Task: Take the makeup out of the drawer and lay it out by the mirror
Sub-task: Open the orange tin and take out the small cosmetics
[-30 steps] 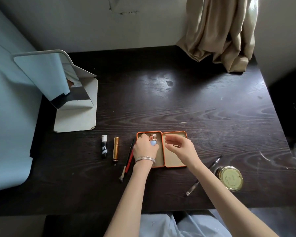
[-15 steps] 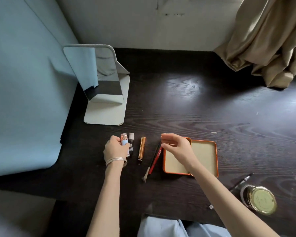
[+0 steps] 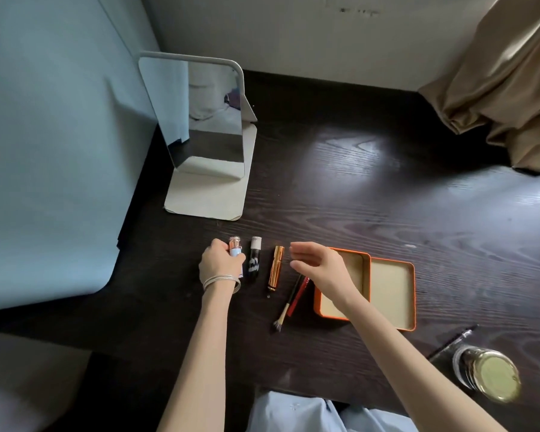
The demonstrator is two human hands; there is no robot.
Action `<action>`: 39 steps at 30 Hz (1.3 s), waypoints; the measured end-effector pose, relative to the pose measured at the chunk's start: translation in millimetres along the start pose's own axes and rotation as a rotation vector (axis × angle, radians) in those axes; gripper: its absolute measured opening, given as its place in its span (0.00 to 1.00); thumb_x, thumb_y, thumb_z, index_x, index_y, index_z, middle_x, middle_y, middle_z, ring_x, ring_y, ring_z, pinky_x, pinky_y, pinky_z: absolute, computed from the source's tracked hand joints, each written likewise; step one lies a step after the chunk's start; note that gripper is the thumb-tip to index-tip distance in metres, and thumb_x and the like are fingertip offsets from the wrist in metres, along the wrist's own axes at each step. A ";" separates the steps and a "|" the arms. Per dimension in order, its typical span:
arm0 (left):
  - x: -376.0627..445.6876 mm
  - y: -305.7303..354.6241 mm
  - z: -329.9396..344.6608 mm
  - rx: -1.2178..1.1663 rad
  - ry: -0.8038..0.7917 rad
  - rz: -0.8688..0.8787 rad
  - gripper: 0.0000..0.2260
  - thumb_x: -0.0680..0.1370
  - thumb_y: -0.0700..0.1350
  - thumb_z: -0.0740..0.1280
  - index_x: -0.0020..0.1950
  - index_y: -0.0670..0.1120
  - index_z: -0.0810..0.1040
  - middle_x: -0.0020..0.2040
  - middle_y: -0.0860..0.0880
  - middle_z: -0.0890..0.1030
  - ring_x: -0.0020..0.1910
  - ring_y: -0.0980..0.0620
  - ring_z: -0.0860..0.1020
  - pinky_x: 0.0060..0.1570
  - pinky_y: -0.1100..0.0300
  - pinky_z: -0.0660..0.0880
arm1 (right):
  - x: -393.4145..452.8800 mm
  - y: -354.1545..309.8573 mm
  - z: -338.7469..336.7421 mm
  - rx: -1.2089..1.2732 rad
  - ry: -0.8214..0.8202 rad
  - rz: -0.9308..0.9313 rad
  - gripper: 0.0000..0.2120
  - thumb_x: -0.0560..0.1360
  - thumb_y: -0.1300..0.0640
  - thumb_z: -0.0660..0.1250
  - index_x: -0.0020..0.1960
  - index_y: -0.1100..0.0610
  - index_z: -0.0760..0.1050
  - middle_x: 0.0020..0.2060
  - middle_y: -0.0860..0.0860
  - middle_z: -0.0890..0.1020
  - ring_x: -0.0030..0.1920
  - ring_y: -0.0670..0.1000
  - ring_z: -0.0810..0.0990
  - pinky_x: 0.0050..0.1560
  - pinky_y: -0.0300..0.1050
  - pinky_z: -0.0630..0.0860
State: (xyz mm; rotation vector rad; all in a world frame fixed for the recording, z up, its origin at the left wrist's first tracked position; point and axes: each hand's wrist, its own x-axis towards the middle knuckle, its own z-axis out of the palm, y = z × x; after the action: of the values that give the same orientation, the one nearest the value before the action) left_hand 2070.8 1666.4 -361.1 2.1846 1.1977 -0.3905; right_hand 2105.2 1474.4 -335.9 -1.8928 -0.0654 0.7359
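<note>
Left hand [image 3: 219, 265] gripping blue tube [image 3: 235, 251], long axis toward mirror [image 3: 211, 120]; right hand [image 3: 320, 269] fingers loosely spread, empty.

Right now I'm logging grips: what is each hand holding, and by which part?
The left hand grips the pale blue tube around its lower body; the pinkish cap end sticks out. The right hand holds nothing, fingers relaxed.

head view | above, facing forward-down | near dark table [image 3: 371, 198] | single camera
</note>
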 end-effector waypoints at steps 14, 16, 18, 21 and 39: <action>0.1 2.7 1.1 0.010 -0.013 -0.002 0.13 0.74 0.43 0.68 0.55 0.40 0.73 0.54 0.41 0.78 0.53 0.43 0.77 0.48 0.52 0.72 | -6.0 6.2 -2.6 0.002 0.028 0.006 0.17 0.73 0.63 0.69 0.62 0.57 0.75 0.53 0.49 0.81 0.54 0.43 0.80 0.54 0.31 0.75; -2.3 3.5 0.7 0.003 -0.002 0.008 0.13 0.74 0.43 0.68 0.55 0.39 0.73 0.55 0.40 0.78 0.54 0.42 0.77 0.49 0.52 0.72 | -7.1 6.4 -3.1 0.012 0.033 0.001 0.17 0.73 0.63 0.69 0.61 0.57 0.75 0.53 0.48 0.81 0.53 0.43 0.80 0.54 0.30 0.75; -5.8 4.5 0.3 -0.009 0.015 0.011 0.14 0.74 0.42 0.69 0.56 0.39 0.73 0.56 0.39 0.76 0.55 0.41 0.76 0.51 0.51 0.72 | -7.8 6.7 -4.0 0.020 0.035 -0.001 0.17 0.73 0.63 0.69 0.61 0.56 0.76 0.53 0.48 0.81 0.53 0.42 0.80 0.53 0.30 0.75; -11.0 4.6 1.0 -0.026 0.031 0.013 0.15 0.73 0.42 0.69 0.57 0.39 0.72 0.58 0.39 0.74 0.56 0.40 0.75 0.54 0.49 0.71 | -9.5 7.9 -5.7 0.019 0.043 -0.011 0.17 0.73 0.63 0.69 0.61 0.56 0.76 0.52 0.48 0.81 0.52 0.42 0.80 0.52 0.28 0.74; -127.7 76.6 73.7 0.050 0.086 0.605 0.14 0.71 0.37 0.67 0.56 0.44 0.76 0.56 0.43 0.75 0.56 0.42 0.72 0.58 0.52 0.67 | -60.8 64.3 -81.4 0.088 0.293 0.069 0.14 0.71 0.68 0.69 0.55 0.58 0.79 0.49 0.51 0.83 0.48 0.46 0.81 0.56 0.38 0.76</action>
State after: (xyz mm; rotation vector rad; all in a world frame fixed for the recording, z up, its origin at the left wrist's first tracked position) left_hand 2067.4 1504.6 -323.3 2.4880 0.5185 -0.0688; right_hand 2080.0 1357.0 -342.0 -1.9066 0.2150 0.4922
